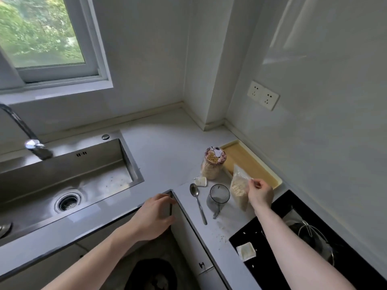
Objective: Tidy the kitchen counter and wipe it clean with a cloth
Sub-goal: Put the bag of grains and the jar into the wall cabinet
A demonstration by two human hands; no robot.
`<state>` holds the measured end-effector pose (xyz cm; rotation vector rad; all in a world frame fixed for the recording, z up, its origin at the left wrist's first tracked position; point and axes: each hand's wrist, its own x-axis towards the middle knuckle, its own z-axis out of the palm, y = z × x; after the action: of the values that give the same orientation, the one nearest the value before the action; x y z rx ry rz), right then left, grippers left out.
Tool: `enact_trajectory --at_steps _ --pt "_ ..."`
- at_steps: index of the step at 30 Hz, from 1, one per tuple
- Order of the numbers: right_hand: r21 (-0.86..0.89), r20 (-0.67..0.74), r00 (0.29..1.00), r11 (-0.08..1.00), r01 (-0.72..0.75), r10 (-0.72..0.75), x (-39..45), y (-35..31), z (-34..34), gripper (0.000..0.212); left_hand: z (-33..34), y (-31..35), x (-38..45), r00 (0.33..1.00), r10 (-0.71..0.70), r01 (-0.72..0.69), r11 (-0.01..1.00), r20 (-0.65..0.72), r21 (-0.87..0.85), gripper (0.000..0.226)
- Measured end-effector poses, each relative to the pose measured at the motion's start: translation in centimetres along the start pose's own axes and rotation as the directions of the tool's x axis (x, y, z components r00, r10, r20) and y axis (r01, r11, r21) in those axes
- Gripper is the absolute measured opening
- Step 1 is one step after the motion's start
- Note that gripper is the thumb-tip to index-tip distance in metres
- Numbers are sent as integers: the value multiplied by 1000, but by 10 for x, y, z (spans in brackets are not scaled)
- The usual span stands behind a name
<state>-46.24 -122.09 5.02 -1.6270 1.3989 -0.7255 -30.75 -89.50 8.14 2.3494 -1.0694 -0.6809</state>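
One bag (238, 188) of oats, soft, light and crinkly, stands on the desk just right of the cup (218, 195), its top corner pinched by the right hand (259, 192), best taken there; left hand (155, 216) rests open on the desk edge.

Both forearms bare, left hand (154, 218) and right hand (260, 194) ungloved.

Yellow tray (247, 162), black hob (293, 208), cartoon-patterned jar lid (215, 155)

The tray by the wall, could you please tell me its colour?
Pale yellow tray, cream rim; head view.
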Motion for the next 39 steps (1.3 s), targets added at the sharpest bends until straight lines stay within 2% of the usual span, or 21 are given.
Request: enact_trajectory --at_steps 3,9,11,15,19,23,26,32,35,39 --pt "38 -45 996 996 -77 79 16 3 22 12 -4 -8 15 1000 7 -7 1000 -14 -24 40" --pt "143 -100 976 973 -180 195 55 3 62 10 -1 -12 31 995 -64 58 995 -76 -79 38" --pt "145 -87 978 974 -175 188 65 0 73 9 0 -11 36 991 -88 79 992 -97 -96 38" --pt "59 48 987 986 -157 154 69 15 83 13 9 -1 43 987 -113 100 988 -114 -116 38" --pt "-35 216 975 999 -36 42 60 33 71 10 25 18 52 990 -118 110 989 -80 -100 44" --pt "4 245 968 999 53 -52 48 20 47 18 46 29 65 989 -146 147 988 28 -42 49" --pt "-10 259 948 981 195 -186 29 8 31 22 61 34 68 983 -170 172 985 75 -23 49" --pt "119 386 765 851 512 -515 -20 -10 27 23 59 32 50 987 -163 162 982 -6 -94 49" --pt "130 463 685 807 575 -563 -43 -17 45 23 49 13 29 979 -196 191 978 -56 -86 49" --pt "140 504 658 804 578 -560 -69 -24 62 27 35 -9 6 971 -212 202 975 -110 -94 44"
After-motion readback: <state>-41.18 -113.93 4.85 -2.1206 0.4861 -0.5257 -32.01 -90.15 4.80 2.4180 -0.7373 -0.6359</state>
